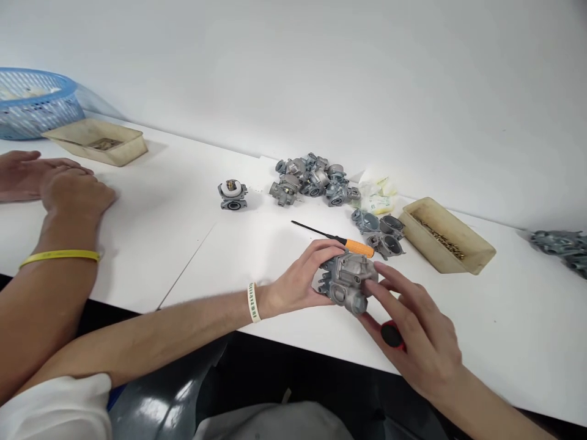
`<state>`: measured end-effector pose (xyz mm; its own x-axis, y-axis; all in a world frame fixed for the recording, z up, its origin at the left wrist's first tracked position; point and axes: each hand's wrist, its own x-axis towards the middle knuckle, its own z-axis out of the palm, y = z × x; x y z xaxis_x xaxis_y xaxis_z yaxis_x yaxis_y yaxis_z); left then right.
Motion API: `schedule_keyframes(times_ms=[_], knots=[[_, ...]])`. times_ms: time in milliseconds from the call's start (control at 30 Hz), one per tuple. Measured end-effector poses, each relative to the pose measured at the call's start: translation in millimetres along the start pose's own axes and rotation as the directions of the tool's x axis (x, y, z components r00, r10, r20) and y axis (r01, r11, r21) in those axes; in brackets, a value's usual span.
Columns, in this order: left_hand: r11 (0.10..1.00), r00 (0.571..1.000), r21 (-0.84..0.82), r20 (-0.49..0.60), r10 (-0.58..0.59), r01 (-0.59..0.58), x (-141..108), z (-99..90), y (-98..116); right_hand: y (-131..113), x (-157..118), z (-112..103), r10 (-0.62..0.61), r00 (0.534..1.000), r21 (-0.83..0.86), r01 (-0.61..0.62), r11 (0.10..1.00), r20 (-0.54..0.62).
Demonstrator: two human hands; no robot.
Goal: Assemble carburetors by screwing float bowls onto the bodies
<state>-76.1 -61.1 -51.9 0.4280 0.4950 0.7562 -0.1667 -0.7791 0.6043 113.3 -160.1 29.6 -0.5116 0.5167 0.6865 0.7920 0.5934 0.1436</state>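
A grey metal carburetor [349, 280] is held up over the table's front edge between both hands. My left hand [298, 281], with a white printed wristband, grips its left side, fingers over the top. The fingers of my right hand [424, 336] are closed about its right side, around the bowl-like cover. A red handle with a black round end [392, 335] shows between the right thumb and palm; the rest of that tool is hidden. Just behind the carburetor lies a screwdriver with an orange handle [358, 247], its dark shaft pointing left.
Several carburetors [316, 177] are heaped at the back, and another with a white float [232, 194] stands left. Open bowls [387, 235] sit beside a bin of small brass parts [479, 260]. Left are another bin [131, 150], a blue basket [41, 113] and another person's hands [76, 186].
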Motion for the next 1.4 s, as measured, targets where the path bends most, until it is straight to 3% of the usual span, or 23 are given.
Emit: schedule_keyframes(times_ms=[233,467,700,900,1033,1133,1233,1333,1367,1400], knots=[[0.982,0.998,-0.183,-0.015,-0.060,0.056,-1,3.4,-3,2,0,3,0.027,1.000,-0.088,-0.028,0.996,-0.015],[0.974,0.995,-0.205,0.036,-0.094,0.099,2,0.9,4,-5,-17,18,0.092,0.996,-0.072,-0.092,0.993,-0.009],[0.953,0.986,-0.254,0.047,-0.158,0.165,3,-0.1,5,-13,-4,27,0.172,0.980,0.073,-0.166,0.983,-0.099],[0.938,0.989,-0.313,0.068,-0.134,0.148,3,-1.8,1,-5,-3,26,0.146,0.985,0.153,-0.131,0.980,-0.092],[0.905,0.968,-0.346,0.123,-0.217,0.247,3,-3.0,1,0,-7,29,0.131,0.989,0.164,-0.119,0.979,-0.068],[0.843,0.936,-0.407,0.158,-0.313,0.351,2,-3.1,-1,1,-11,31,0.150,0.989,0.200,-0.148,0.969,0.006],[0.703,0.844,-0.484,0.167,-0.510,0.521,-3,-3.6,-6,21,-13,21,0.126,0.985,0.244,-0.152,0.958,0.119],[0.505,0.723,-0.602,0.183,-0.666,0.618,-7,-4.5,-10,79,-9,-9,0.223,0.973,0.174,-0.230,0.958,0.055],[0.462,0.699,-0.627,0.193,-0.689,0.628,-7,-4.9,-11,107,-7,-20,0.341,0.939,0.115,-0.344,0.932,0.047],[0.434,0.683,-0.638,0.202,-0.702,0.636,-8,-5.2,-12,137,-4,-31,0.498,0.863,0.033,-0.502,0.864,0.079]])
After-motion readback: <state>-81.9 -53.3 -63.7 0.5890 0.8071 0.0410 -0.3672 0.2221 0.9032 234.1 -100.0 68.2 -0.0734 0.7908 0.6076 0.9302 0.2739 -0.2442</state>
